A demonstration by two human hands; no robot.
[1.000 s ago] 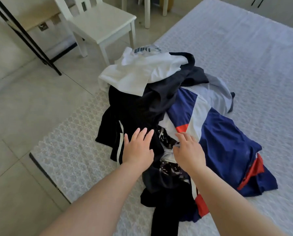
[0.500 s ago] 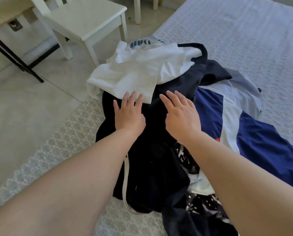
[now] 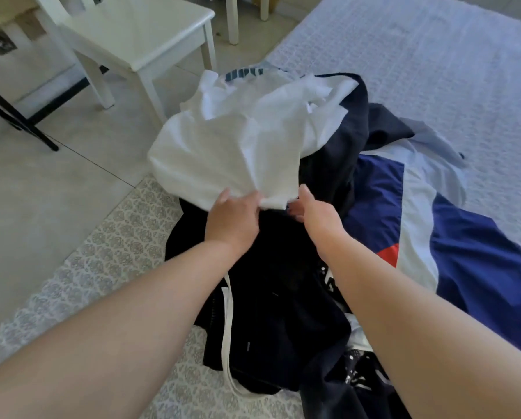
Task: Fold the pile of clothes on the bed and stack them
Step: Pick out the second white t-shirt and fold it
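Left hand [image 3: 232,220] and right hand [image 3: 315,216], both gripping the near edge of a white shirt [image 3: 241,146] atop the pile [image 3: 283,297] on the bed [image 3: 434,71]; the right fingers are largely hidden, apparently curled beneath. Blue garment [image 3: 465,252] at right; white chair [image 3: 138,28] beyond.

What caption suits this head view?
Both hands, left hand and right hand, grip the white cotton shirt atop the clothes pile.
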